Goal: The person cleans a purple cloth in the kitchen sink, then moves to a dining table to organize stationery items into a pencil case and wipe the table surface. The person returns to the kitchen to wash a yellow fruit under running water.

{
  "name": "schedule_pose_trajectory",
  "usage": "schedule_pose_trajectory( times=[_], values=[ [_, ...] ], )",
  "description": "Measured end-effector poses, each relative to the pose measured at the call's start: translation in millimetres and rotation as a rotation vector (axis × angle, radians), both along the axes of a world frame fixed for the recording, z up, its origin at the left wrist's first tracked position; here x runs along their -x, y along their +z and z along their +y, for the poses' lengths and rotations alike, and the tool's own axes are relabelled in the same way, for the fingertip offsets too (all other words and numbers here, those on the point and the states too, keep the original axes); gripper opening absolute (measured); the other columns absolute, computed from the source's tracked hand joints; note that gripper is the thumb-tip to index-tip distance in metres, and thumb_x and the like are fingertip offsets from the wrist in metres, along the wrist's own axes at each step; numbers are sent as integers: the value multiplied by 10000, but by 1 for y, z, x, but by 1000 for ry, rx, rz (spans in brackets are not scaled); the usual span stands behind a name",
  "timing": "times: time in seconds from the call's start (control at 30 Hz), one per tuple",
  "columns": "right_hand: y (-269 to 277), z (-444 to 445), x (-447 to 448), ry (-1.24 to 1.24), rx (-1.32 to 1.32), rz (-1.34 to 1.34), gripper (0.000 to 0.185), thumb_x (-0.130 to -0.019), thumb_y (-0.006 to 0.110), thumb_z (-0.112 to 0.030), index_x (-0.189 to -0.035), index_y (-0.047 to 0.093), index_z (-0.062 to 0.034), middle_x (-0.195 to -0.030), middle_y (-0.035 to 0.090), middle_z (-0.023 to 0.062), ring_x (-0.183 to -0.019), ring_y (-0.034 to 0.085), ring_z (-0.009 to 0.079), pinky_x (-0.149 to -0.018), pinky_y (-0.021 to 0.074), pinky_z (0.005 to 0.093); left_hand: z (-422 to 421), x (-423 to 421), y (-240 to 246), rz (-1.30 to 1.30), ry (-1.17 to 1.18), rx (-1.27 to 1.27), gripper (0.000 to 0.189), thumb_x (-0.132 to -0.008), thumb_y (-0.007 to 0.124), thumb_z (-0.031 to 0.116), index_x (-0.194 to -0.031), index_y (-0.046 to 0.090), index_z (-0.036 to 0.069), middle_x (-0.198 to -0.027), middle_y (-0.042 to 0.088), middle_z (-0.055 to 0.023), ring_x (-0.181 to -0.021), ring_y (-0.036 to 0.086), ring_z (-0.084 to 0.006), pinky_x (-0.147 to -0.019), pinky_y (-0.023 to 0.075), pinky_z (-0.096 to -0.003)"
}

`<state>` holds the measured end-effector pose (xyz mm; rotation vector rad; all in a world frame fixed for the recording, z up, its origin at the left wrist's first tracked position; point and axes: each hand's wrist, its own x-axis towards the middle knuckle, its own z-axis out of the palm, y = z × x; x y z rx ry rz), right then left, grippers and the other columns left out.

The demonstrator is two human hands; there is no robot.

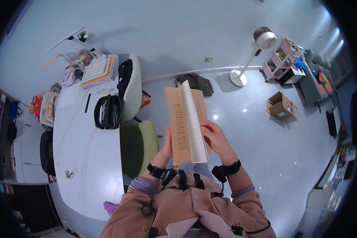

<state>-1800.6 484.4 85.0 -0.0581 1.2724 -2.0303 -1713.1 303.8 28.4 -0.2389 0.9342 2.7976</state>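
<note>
An open paperback book with tan printed pages and a thick fan of white pages standing up is held in front of my body. My left hand supports its left side from the edge and beneath; most of those fingers are hidden behind the book. At the right side, my right hand grips the pages and cover edge between thumb and fingers. Black straps with small devices sit on both wrists. Below the book, part of my lap is covered by my brown jacket.
A white marble-patterned table at left bears a black pencil case, a black ruler and stacked notebooks. A green chair stands beside it. Farther off are a white fan and a cardboard box.
</note>
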Motion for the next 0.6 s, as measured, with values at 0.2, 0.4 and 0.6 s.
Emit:
schedule_pose_trajectory(
  times=[0.2, 0.4, 0.6],
  values=[
    [16, -26, 107, 199, -60, 125, 271, -951, 621, -187, -1171, 605, -29, -1050, 661, 43, -941, 625, 118, -834, 520, 281, -13, 76, 0, -6, 247, 103, 1030, -806, 294, 851, -1479, 319, 72, -1428, 462, -121, -1279, 476, -257, -1074, 390, -407],
    [28, -73, 182, 636, 135, 506, 504, -1024, 416, -412, -1342, 508, -32, -1339, 553, 108, -1260, 479, 184, -1083, 350, 349, -28, 115, 31, 85, 537, 43, 968, -851, 313, 806, -1501, 280, 88, -1492, 380, -119, -1326, 419, -299, -1097, 352, -456],
    [25, -146, 213, 769, 291, 504, 511, -1024, 396, -396, -1387, 447, -40, -1388, 499, 109, -1311, 431, 228, -1105, 324, 376, -70, 133, 46, 155, 826, -29, 927, -863, 327, 788, -1518, 250, 137, -1523, 329, -119, -1344, 395, -290, -1096, 349, -462]
  ],
)
